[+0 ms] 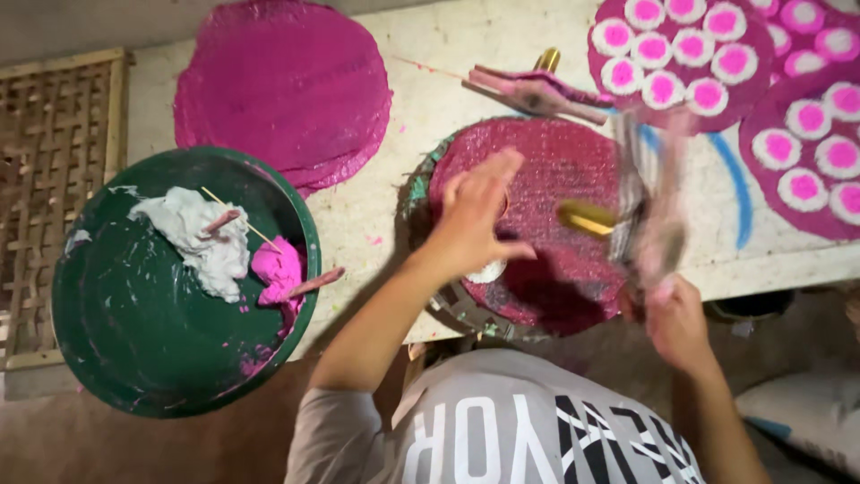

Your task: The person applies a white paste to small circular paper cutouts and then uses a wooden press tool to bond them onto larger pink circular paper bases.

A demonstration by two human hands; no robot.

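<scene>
Pale stained worktable [430, 90] lying under round magenta woven mats, brown floor below. Left hand [475, 220] hovering spread over round crimson woven tray [555, 170], fingers apart. Right hand [676, 323] gripping blurred pink-smeared tool [658, 215] at tray's right edge. Dark green round basin [134, 314] sitting well left.

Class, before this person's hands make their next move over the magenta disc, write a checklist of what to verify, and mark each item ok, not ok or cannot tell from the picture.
1. Left hand is over the magenta disc, fingers spread: ok.
2. Left hand presses a small white-rimmed piece at its heel: cannot tell, mostly hidden.
3. Right hand grips a tool: ok, but motion blur hides its shape.
4. White dough and pink dough lie in the green basin: ok.
5. Finished pink-centred pieces sit clear of both hands: ok.
</scene>
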